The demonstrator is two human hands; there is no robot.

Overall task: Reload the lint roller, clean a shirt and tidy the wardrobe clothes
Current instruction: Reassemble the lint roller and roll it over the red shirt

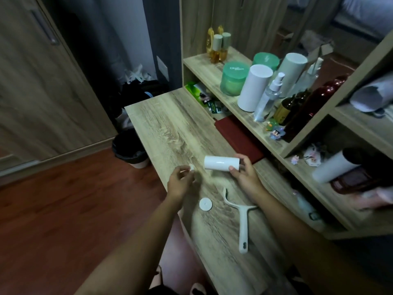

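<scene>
- While the roller handle (242, 218) lies bare on the near part of the worktop (170, 124), the right hand (246, 173) holds the fresh white roll (221, 163) by its right end, lifted just above the wood, likely to keep the left end free for fitting.
- Right fingers (233, 168) are clamped on that end, thumb near side, wrist bent inward, forearm reaching in from the near right.
- Left hand (180, 179) hovers just left of the roll, fingers pinched together on a small white piece (192, 167); what it is, I cannot tell — perhaps an end plug.
- Round white cap (205, 204) rests flat beside the handle, parked within easy reach.
- Judging by this, reloading is under way; no shirt is in view.
</scene>
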